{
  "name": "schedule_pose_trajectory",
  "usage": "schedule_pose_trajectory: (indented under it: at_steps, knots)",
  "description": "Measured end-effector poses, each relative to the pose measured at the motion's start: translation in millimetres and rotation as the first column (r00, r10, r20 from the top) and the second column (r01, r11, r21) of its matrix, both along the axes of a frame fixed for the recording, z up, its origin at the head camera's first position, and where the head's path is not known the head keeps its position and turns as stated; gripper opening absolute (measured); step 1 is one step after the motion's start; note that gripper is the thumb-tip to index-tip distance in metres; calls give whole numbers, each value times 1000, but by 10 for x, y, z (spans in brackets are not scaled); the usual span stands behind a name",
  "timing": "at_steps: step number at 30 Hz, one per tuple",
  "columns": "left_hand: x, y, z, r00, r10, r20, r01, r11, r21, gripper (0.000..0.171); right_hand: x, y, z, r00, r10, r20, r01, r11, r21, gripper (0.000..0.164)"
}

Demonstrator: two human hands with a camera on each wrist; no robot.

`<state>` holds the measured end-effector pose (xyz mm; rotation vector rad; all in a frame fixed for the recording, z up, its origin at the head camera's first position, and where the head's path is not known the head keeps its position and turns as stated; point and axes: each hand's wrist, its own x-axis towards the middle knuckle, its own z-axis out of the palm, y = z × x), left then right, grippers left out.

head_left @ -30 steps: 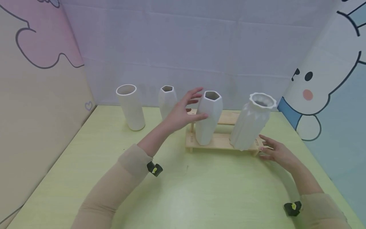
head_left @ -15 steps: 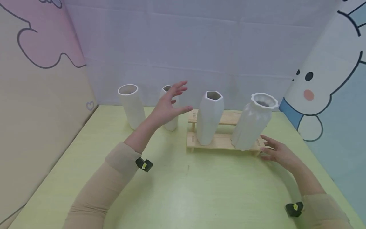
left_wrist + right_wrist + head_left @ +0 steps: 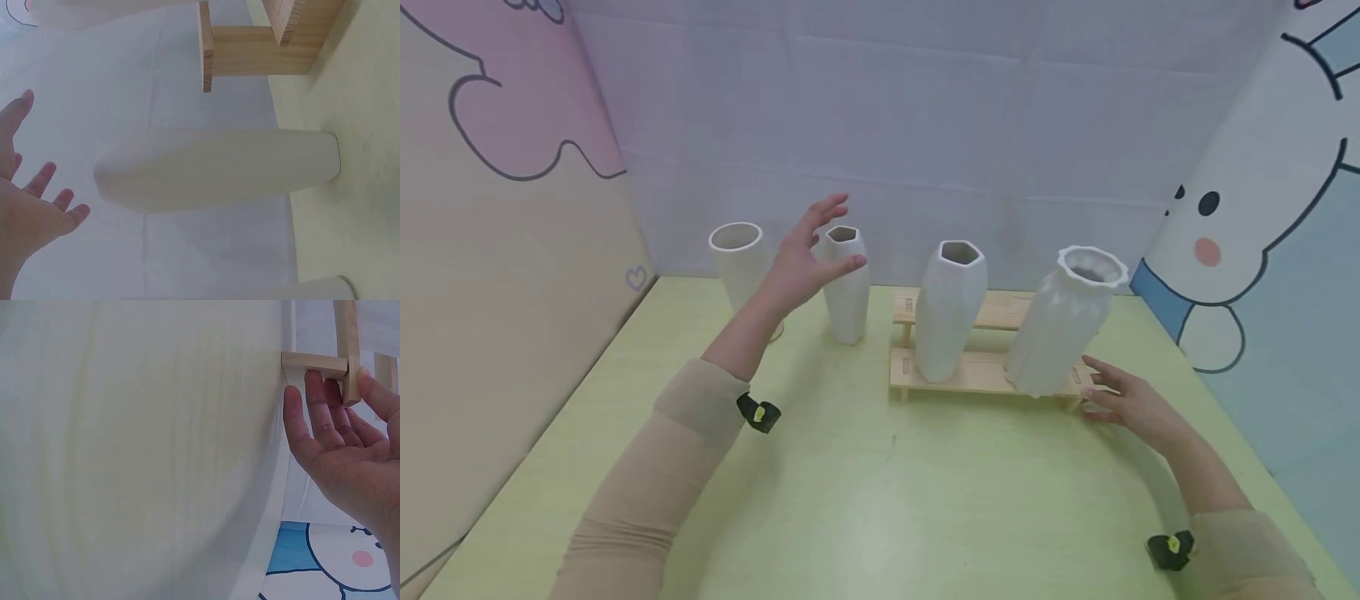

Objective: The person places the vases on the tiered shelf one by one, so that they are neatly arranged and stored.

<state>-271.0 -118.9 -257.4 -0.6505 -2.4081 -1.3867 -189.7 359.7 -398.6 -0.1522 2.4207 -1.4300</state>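
My left hand (image 3: 797, 262) is raised with fingers spread and holds nothing. Its thumb overlaps the small faceted white vase (image 3: 847, 304) in the head view, while the left wrist view shows a gap between the fingers and that vase (image 3: 219, 170). My right hand (image 3: 1138, 408) holds the right end of a two-tier wooden rack (image 3: 977, 382), thumb on one side of the board and fingers by the leg (image 3: 312, 360). On the rack's lower tier stand a larger faceted white vase (image 3: 951, 317) and a ruffled-rim white vase (image 3: 1063, 329), which looks tilted right.
A white cylindrical vase (image 3: 739, 262) stands at the back left, partly hidden behind my left hand and wrist. All of this is on a pale yellow-green table (image 3: 880, 500). A plain cloth backdrop (image 3: 895, 117) hangs behind, with cartoon-printed sides.
My left hand has moved left, away from the larger faceted vase on the rack, past the small faceted vase, uncovering most of it. The right hand stays at the rack's end.
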Motion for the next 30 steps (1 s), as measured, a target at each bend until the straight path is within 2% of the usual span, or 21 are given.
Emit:
schedule_pose_trajectory:
  at_steps: [5, 12, 16, 23, 30]
  knots:
    - [-91, -110, 21, 998, 48, -46, -50, 998, -42, 78, 2, -11, 2, 1000, -2, 3, 2, 1000, 4, 77]
    - [-195, -222, -14, 997, 83, 1, -83, 995, -54, 79, 8, -15, 15, 1000, 12, -6, -12, 1000, 9, 76]
    - [-261, -251, -75, 997, 66, 34, -65, 997, -48, 79, 7, -15, 17, 1000, 7, -1, -7, 1000, 9, 76]
    - [-371, -249, -187, 998, 13, 62, -14, 1000, 18, 77, 0, -15, 13, 1000, 1, 0, -1, 1000, 4, 76]
    - [-465, -255, -285, 996, 8, 85, -11, 999, 32, 76, 8, -33, 22, 1000, -1, 3, 1, 1000, 22, 76]
